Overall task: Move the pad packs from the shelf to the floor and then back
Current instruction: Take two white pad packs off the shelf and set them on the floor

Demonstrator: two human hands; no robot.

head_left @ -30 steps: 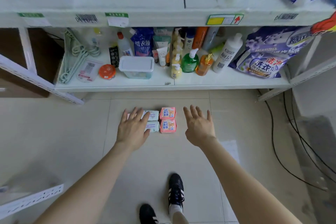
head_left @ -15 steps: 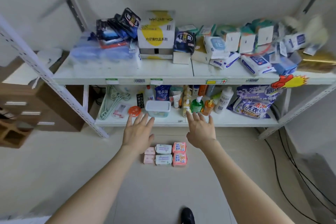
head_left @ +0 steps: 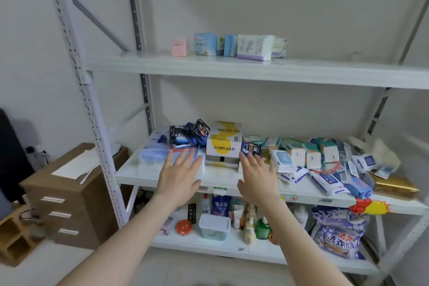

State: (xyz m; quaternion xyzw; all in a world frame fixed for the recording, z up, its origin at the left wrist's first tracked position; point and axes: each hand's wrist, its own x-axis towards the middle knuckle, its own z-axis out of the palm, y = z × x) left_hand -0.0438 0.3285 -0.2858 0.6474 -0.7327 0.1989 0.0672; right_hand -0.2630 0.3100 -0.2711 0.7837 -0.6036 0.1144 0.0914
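Observation:
Several pad packs stand in a row on the top shelf (head_left: 162, 66): a pink pack (head_left: 179, 47) at the left, a light blue pack (head_left: 205, 43), a blue one (head_left: 230, 45), a large white and purple pack (head_left: 254, 47) and a pale pack (head_left: 279, 47) at the right. My left hand (head_left: 180, 175) and my right hand (head_left: 257, 175) are raised in front of the middle shelf (head_left: 144, 175), fingers spread, holding nothing. Both hands are well below the top shelf. The floor packs are out of view.
The middle shelf carries a white and yellow box (head_left: 222, 144), dark packets (head_left: 188, 134) and many wipe packs (head_left: 311, 158). The bottom shelf holds bottles, a lidded tub (head_left: 214, 227) and a detergent bag (head_left: 339, 232). A brown drawer cabinet (head_left: 67, 195) stands left of the rack's upright.
My view has swung up from the floor to the shelves; the floor packs left the frame and the top shelf's packs came into view. Both hands rose with it, still spread.

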